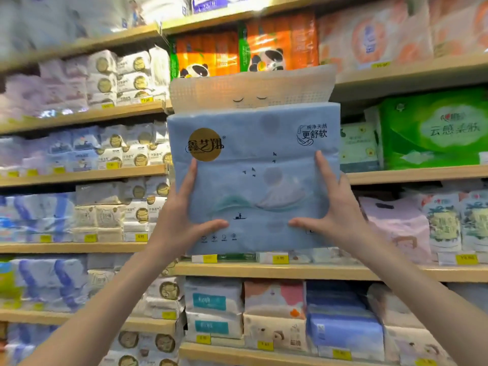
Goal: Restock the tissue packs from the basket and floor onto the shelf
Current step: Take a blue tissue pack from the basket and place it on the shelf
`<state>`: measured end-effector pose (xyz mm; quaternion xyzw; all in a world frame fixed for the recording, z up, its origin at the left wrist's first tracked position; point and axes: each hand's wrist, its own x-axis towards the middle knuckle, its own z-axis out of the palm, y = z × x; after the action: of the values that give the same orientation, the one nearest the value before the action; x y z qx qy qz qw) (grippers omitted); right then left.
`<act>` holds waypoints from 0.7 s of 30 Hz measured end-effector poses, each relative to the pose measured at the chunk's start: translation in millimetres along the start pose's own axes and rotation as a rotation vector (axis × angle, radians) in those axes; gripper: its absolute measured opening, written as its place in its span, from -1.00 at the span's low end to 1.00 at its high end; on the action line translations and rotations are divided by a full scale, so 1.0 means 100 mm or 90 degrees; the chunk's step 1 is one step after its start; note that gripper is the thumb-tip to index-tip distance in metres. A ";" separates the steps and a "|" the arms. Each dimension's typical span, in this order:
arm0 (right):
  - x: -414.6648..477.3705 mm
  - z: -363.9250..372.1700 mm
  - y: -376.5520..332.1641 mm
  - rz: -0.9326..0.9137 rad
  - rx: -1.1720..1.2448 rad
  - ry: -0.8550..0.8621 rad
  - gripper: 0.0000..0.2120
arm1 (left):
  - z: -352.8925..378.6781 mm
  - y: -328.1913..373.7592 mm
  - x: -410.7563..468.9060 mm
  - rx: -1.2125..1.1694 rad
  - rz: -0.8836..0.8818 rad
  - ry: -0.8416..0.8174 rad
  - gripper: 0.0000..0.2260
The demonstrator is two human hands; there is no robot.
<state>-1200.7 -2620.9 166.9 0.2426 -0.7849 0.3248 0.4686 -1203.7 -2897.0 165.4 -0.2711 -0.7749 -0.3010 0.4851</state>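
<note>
**Shop shelves (264, 270) crammed, one pack held up in front**

We hold the blue tissue pack (253, 180) upright before the mid shelf. Left hand (184, 215) & right hand (338, 207) clamp its sides w/ thumbs across the front, forefingers straight (rest hidden). Cream pack (250, 85) pokes up behind, hiding the panda packs (208, 56) in part.

"纯净天然" above "更舒软" on the blue tissue pack (253, 180); "云感" on the green pack (435, 128).
</note>
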 end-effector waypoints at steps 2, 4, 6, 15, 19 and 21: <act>0.23 0.09 0.09 -0.019 0.000 0.012 0.11 | 0.03 -0.10 0.20 -0.002 0.006 0.012 -0.01; 0.46 0.17 0.19 -0.037 0.018 0.021 0.11 | 0.08 -0.22 0.41 0.006 0.007 0.026 -0.01; 0.69 0.24 0.30 -0.055 0.027 0.031 0.11 | 0.14 -0.31 0.63 0.011 0.021 0.040 0.00; 1.56 0.60 0.76 -0.135 0.023 0.085 0.10 | 0.40 -0.80 1.43 0.036 0.060 0.095 0.03; 1.88 0.84 0.89 -0.161 0.056 0.096 0.10 | 0.46 -1.05 1.69 0.043 0.068 0.100 0.03; 2.02 0.95 0.93 -0.169 0.057 0.106 0.11 | 0.48 -1.18 1.81 0.049 0.077 0.108 0.03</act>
<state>-1409.2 -2644.0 287.4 0.3368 -0.6891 0.3140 0.5596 -1385.1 -2917.5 290.1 -0.2723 -0.7244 -0.2629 0.5762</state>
